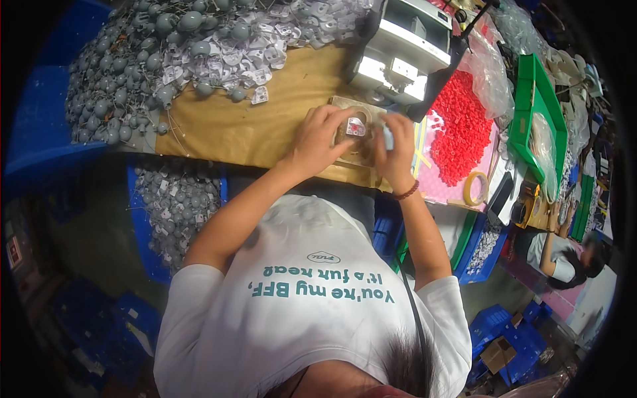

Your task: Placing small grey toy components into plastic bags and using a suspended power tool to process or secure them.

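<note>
A small white plate [356,122] with a red piece on it sits in the round recess of a tan block fixture [344,101] at the table's front edge. My left hand [317,140] is at the fixture's left side, its thumb and forefinger apart on either side of the white plate. On the fixture's right, my right hand [398,154] has its fingers curled around a small pale bluish thing [388,137], blurred and too small to name. A white machine [403,56] stands just behind the fixture.
Grey bulb-shaped parts with wires [119,93] and white plates [232,60] are heaped at the far left. Red pieces [461,132] lie right, near a tape roll [475,188] and green tray [531,86]. A blue bin [141,225] stands below; a co-worker [561,259] is at far right.
</note>
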Tool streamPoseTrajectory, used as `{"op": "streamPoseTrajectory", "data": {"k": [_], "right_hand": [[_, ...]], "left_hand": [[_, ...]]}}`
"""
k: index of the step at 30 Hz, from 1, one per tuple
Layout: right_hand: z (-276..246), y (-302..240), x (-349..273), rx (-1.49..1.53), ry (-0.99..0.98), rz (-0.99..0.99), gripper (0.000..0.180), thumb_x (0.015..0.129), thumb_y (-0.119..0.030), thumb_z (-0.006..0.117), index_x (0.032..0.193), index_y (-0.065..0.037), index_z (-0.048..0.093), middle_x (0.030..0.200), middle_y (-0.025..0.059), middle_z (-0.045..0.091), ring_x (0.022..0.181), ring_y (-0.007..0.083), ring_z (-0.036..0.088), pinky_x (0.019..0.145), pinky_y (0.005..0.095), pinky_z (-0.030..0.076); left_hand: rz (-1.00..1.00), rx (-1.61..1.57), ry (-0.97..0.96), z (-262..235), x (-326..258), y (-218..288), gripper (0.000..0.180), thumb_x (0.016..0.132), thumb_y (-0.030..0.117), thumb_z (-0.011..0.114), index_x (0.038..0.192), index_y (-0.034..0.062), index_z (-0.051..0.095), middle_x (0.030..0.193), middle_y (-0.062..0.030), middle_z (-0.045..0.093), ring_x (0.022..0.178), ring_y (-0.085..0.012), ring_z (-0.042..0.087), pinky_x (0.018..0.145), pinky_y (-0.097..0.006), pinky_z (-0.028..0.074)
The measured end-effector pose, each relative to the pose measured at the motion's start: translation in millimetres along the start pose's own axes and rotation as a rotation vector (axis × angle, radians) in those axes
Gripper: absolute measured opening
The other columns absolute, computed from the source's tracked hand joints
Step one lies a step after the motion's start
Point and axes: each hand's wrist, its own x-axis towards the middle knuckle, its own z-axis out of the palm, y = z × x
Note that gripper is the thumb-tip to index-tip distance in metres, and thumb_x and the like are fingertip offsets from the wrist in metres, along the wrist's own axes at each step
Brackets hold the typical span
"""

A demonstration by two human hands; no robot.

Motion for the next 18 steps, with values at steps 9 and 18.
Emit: {"op": "streamPoseTrajectory", "data": {"k": [9, 18], "right_hand": [[7, -2, 44, -0.387, -0.224, 0.034, 0.022, 0.086, -0.018, 0.069, 0.106, -0.009, 0.068, 0.082, 0.0153, 0.063, 0.076, 0.0353, 0.061, 0.066, 0.0454, 0.048], [51, -38, 58, -0.11, -0.226, -0.124, 0.018, 0.086, -0.01, 0.067, 0.102, -0.003, 0.067, 0.113, 0.0207, 0.063, 0.092, 0.0364, 0.063, 0.085, 0.0453, 0.05]], "left_hand": [[-0.198, 0.31, 0.287, -104, -67, -61, 0.031, 0.084, 0.004, 0.069, 0.115, 0.0061, 0.065, 0.113, -0.0126, 0.059, 0.103, -0.0289, 0.059, 0.084, -0.035, 0.05], [-0.219, 0.678, 0.413, -166, -30, -106, 0.045, 0.081, 0.007, 0.071, 0.125, 0.0105, 0.06, 0.118, -0.0138, 0.054, 0.112, -0.0334, 0.047, 0.099, -0.042, 0.038]]}}
